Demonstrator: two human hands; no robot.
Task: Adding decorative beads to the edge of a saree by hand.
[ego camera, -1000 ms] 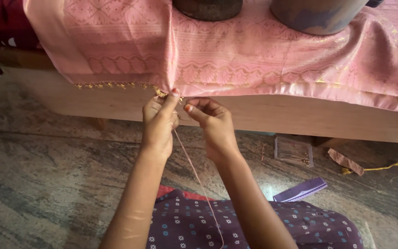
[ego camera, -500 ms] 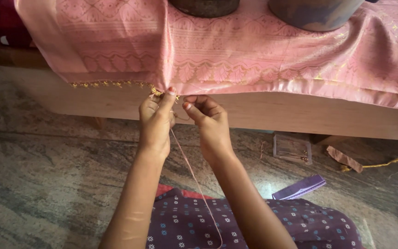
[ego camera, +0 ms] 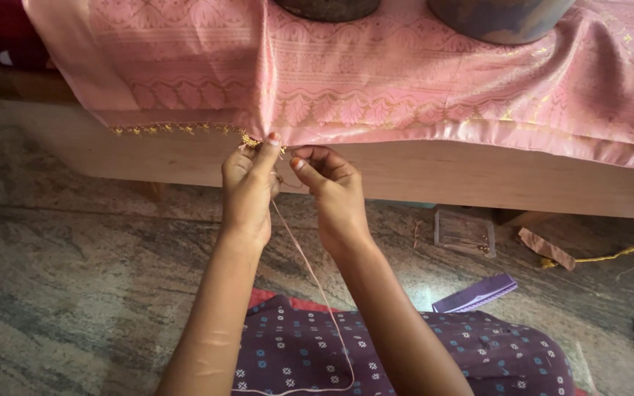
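The lower edge of a pink woven cloth (ego camera: 405, 88), draped over a wooden bench (ego camera: 442, 176), is held up at the fingertips of both hands. The left hand (ego camera: 247, 187) is closed in a pinch, with forefinger and thumb pressed on the hem at a small golden tassel (ego camera: 251, 141). The right hand (ego camera: 332, 191) is loosely curled just beside it, thumb and forefinger brought together; a needle may be held there, but it is too small to tell. A pale thread (ego camera: 310, 279) is run from between the two hands down towards the lap.

Progress, judged from the hem: a row of golden trim (ego camera: 170, 130) is already fixed along the edge outward of the left-hand fingers, ending at the pinch. Beyond the right-hand fingers the hem is bare (most of the visible edge), so the greater part appears to be left.

Containers: above the fingers, two round vessels stand on the cloth, a dark one (ego camera: 328, 7) and a blue-grey one (ego camera: 500, 15); their contents are cut off by the frame. Below and beyond the right wrist, a small clear box (ego camera: 465, 231) lies on the stone floor (ego camera: 75, 279), with thin items inside that cannot be identified. Nearer the lap, a flat purple case (ego camera: 476, 293) is seen, closed.
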